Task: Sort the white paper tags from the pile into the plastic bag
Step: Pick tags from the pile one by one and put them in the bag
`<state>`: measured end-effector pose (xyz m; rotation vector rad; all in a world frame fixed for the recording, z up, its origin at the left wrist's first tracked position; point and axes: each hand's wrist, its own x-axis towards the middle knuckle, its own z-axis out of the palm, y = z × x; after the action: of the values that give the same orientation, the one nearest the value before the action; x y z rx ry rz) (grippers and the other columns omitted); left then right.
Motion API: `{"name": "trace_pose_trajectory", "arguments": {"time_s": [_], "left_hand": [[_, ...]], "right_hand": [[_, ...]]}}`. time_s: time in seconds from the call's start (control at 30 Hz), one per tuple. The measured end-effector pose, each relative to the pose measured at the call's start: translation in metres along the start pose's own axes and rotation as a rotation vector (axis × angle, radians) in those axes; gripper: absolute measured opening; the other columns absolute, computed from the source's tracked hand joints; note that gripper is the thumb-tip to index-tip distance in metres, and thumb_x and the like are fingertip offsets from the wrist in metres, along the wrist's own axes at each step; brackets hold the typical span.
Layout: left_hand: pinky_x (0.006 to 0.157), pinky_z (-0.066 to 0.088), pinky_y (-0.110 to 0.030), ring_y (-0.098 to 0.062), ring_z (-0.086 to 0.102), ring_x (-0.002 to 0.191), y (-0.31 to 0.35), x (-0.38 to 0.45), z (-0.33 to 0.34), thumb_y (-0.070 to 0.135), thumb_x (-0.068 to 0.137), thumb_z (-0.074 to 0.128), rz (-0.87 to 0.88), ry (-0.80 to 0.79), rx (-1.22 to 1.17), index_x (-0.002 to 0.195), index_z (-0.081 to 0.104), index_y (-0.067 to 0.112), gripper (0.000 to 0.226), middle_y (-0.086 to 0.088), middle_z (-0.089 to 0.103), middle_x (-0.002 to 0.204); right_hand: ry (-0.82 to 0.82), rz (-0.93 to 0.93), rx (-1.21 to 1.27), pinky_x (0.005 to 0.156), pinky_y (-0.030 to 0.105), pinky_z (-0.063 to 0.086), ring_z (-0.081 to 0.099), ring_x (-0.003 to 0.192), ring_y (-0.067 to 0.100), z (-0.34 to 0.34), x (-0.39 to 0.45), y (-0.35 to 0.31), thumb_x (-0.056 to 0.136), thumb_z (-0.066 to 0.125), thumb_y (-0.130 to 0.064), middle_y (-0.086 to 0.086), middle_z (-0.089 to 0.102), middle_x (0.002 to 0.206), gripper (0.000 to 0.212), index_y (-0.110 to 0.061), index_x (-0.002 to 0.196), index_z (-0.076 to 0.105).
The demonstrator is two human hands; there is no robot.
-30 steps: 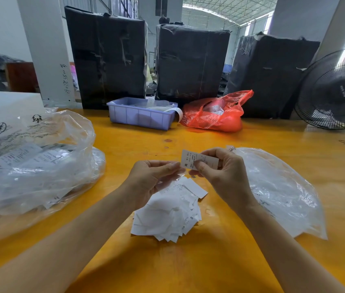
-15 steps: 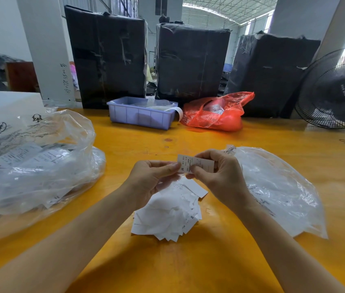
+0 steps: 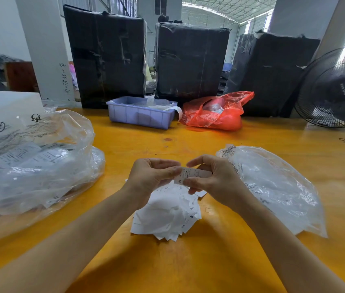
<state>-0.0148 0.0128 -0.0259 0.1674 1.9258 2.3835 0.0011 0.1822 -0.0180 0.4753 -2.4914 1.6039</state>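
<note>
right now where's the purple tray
In the head view the purple tray sits at the table's far edge, left of centre, right in front of the black wrapped boxes, with the red bag just to its right.

Yellow table [image 3: 188, 267], black wrapped bales [image 3: 106, 56], white pillars [image 3: 42, 45], fan [image 3: 336, 87], daylit trussed roof [image 3: 220, 7]

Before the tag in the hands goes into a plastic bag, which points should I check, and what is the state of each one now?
1. The tag is held: ok, the right hand pinches it and the left hand pinches its left end.
2. Only one tag is held: cannot tell.
3. Size letter readable: ok, an M shows.
4. Bag on the right close to the hands: ok.
5. That bag's mouth is open: cannot tell.
6. Pile free beneath the hands: ok.
</note>
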Motion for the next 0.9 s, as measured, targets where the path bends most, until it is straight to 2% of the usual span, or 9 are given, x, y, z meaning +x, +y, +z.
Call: {"name": "trace_pose_trajectory", "arguments": {"time_s": [0.13, 0.23, 0.3, 0.37, 0.47, 0.6, 0.7, 0.77, 0.9], "left_hand": [[0.066, 0.057, -0.023, -0.017, 0.071, 0.073, -0.002, -0.003, 0.002, 0.013, 0.056, 0.076, 0.029, -0.027, 0.072, 0.077, 0.072, 0.008, 0.022, -0.007, 0.075, 0.077], [0.077, 0.057, -0.033, -0.024, 0.071, 0.076, -0.004, -0.007, 0.007, 0.014, 0.054, 0.077, 0.031, -0.057, 0.086, 0.080, 0.071, 0.006, 0.028, -0.012, 0.074, 0.081], [0.073, 0.059, -0.032, -0.023, 0.071, 0.075, -0.004, -0.006, 0.008, 0.011, 0.056, 0.077, 0.046, 0.000, 0.011, 0.081, 0.070, 0.005, 0.027, -0.011, 0.074, 0.080], [0.063, 0.058, -0.024, -0.018, 0.071, 0.071, -0.001, -0.004, 0.008, 0.011, 0.054, 0.076, 0.061, 0.057, -0.085, 0.081, 0.068, 0.005, 0.029, -0.006, 0.074, 0.075], [0.060, 0.056, -0.020, -0.016, 0.070, 0.069, -0.003, -0.004, 0.009, 0.007, 0.057, 0.077, 0.070, 0.105, -0.142, 0.083, 0.067, 0.006, 0.027, -0.005, 0.073, 0.074], [0.060, 0.055, -0.020, -0.014, 0.069, 0.070, -0.012, -0.008, 0.014, 0.005, 0.064, 0.080, 0.126, 0.146, -0.015, 0.084, 0.068, 0.012, 0.024, -0.003, 0.072, 0.077], [0.060, 0.053, -0.020, -0.013, 0.067, 0.071, -0.014, -0.007, 0.013, 0.007, 0.065, 0.082, 0.166, 0.193, 0.039, 0.082, 0.068, 0.016, 0.024, 0.000, 0.071, 0.077], [0.069, 0.054, -0.024, -0.017, 0.066, 0.079, -0.014, -0.006, 0.011, 0.007, 0.066, 0.082, 0.190, 0.217, 0.058, 0.084, 0.066, 0.016, 0.025, -0.003, 0.070, 0.084], [0.074, 0.053, -0.030, -0.018, 0.061, 0.085, -0.014, -0.006, 0.013, 0.011, 0.066, 0.083, 0.227, 0.265, 0.100, 0.086, 0.060, 0.017, 0.031, -0.002, 0.063, 0.089]], "right_hand": [[-0.033, 0.008, -0.062, 0.063, 0.042, 0.058, 0.069, 0.059, 0.016, 0.001, 0.001, 0.002, 0.073, 0.079, -0.007, 0.004, 0.070, 0.076, 0.039, -0.025, 0.098, 0.056], [-0.075, -0.013, -0.119, 0.060, 0.032, 0.058, 0.067, 0.064, 0.012, 0.002, 0.000, 0.001, 0.079, 0.074, -0.011, 0.004, 0.062, 0.089, 0.045, -0.026, 0.112, 0.047], [-0.033, -0.008, -0.095, 0.064, 0.032, 0.059, 0.067, 0.070, 0.015, 0.002, 0.001, 0.002, 0.083, 0.070, -0.011, 0.007, 0.057, 0.093, 0.047, -0.024, 0.119, 0.043], [0.081, 0.000, -0.021, 0.065, 0.029, 0.059, 0.069, 0.069, 0.017, 0.002, 0.003, 0.000, 0.087, 0.064, -0.005, 0.011, 0.061, 0.094, 0.037, -0.015, 0.118, 0.048], [0.174, -0.041, -0.003, 0.061, 0.026, 0.058, 0.069, 0.062, 0.015, 0.005, 0.001, -0.002, 0.091, 0.057, -0.003, 0.012, 0.069, 0.082, 0.016, 0.001, 0.106, 0.062], [0.006, -0.025, -0.107, 0.069, 0.043, 0.056, 0.071, 0.071, 0.018, 0.019, -0.006, -0.008, 0.099, 0.044, -0.008, 0.013, 0.070, 0.090, 0.024, 0.000, 0.107, 0.065], [-0.139, 0.076, -0.042, 0.082, 0.040, 0.053, 0.068, 0.088, 0.020, 0.020, -0.004, -0.012, 0.101, 0.034, -0.009, 0.008, 0.064, 0.104, 0.038, -0.007, 0.138, 0.044], [-0.141, 0.096, 0.017, 0.082, 0.036, 0.053, 0.064, 0.087, 0.017, 0.018, -0.003, -0.014, 0.101, 0.036, -0.011, 0.001, 0.060, 0.103, 0.045, -0.010, 0.146, 0.028], [-0.138, -0.025, -0.096, 0.079, 0.034, 0.056, 0.066, 0.078, 0.013, 0.019, -0.008, -0.014, 0.097, 0.050, -0.018, 0.002, 0.063, 0.108, 0.050, -0.011, 0.144, 0.033]]}}
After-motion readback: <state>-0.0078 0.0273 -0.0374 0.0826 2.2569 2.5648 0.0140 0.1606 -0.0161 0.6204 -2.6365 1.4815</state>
